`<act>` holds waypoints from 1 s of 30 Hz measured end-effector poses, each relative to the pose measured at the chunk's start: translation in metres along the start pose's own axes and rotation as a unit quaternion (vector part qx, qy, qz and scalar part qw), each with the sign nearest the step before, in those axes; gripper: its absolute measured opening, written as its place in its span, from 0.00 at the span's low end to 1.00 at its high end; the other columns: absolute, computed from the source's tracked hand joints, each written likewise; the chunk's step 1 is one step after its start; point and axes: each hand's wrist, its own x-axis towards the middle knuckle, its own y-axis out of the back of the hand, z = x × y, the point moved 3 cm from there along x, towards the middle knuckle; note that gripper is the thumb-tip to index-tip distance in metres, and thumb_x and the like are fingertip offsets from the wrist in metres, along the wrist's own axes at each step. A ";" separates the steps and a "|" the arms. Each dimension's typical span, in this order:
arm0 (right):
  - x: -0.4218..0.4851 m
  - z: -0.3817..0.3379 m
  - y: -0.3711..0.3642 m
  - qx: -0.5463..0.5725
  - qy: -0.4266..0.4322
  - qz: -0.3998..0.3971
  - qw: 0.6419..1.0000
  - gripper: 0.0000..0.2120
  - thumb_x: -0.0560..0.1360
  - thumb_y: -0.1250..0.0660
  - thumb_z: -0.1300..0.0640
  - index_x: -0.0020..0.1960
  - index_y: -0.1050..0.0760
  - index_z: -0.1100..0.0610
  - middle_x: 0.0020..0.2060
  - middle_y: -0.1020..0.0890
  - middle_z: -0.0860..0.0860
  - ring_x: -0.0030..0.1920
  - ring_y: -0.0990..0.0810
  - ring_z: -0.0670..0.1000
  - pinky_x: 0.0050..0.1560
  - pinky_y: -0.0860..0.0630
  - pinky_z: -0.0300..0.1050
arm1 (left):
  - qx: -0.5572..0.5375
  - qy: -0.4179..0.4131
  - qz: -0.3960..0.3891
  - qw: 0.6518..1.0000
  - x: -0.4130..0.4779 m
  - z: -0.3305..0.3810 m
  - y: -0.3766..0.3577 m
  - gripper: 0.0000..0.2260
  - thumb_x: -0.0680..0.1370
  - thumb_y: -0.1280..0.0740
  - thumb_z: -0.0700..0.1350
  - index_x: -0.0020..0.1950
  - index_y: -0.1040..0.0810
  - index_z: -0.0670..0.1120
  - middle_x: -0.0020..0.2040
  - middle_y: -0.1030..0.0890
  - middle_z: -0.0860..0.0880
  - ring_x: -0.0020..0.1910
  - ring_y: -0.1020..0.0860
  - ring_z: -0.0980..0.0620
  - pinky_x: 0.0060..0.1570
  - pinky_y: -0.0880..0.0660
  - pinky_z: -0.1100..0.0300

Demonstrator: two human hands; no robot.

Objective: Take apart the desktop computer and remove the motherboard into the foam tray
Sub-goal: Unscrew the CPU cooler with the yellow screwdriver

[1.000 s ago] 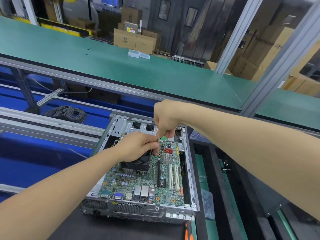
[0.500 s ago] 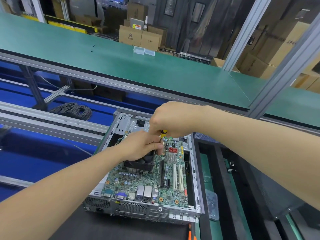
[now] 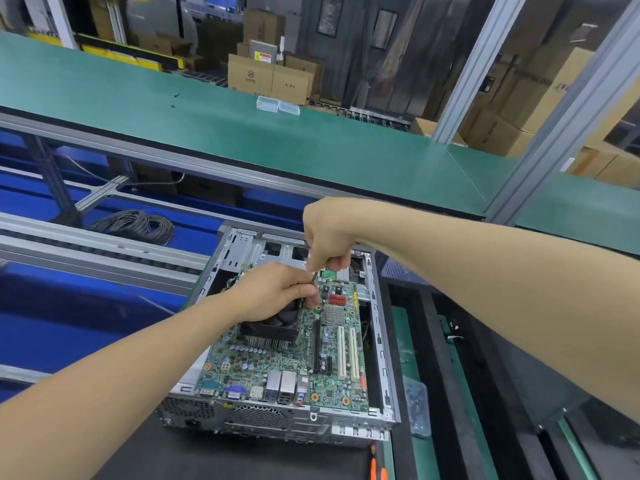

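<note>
An open grey computer case (image 3: 381, 358) lies flat in front of me with its green motherboard (image 3: 277, 362) still inside. A black fan and heatsink (image 3: 273, 327) sit on the board. My right hand (image 3: 327, 237) is closed around the handle of a screwdriver (image 3: 314, 277) held upright over the board near the fan. My left hand (image 3: 277, 292) rests on the fan and pinches the screwdriver's thin shaft near its tip. The black foam tray (image 3: 436, 341) lies just right of the case.
A clear plastic box (image 3: 417, 407) of small parts lies on the tray beside the case. Orange tool handles (image 3: 377, 471) show at the bottom edge. A coil of cable (image 3: 138, 225) sits at the far left. A green conveyor shelf (image 3: 277, 150) runs behind, with metal posts on the right.
My right hand has shifted slightly on the screwdriver handle while my left hand stays on the shaft; the head view has drifted a little.
</note>
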 end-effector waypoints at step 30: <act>0.004 -0.005 0.000 -0.140 0.071 0.015 0.987 0.12 0.76 0.25 0.47 0.40 0.18 0.55 0.33 0.15 0.47 0.36 0.19 0.47 0.37 0.25 0.40 | 0.012 0.001 0.010 1.000 -0.001 -0.001 0.000 0.11 0.85 0.37 0.53 0.47 0.17 0.56 0.30 0.24 0.72 0.32 0.26 0.71 0.32 0.36 0.68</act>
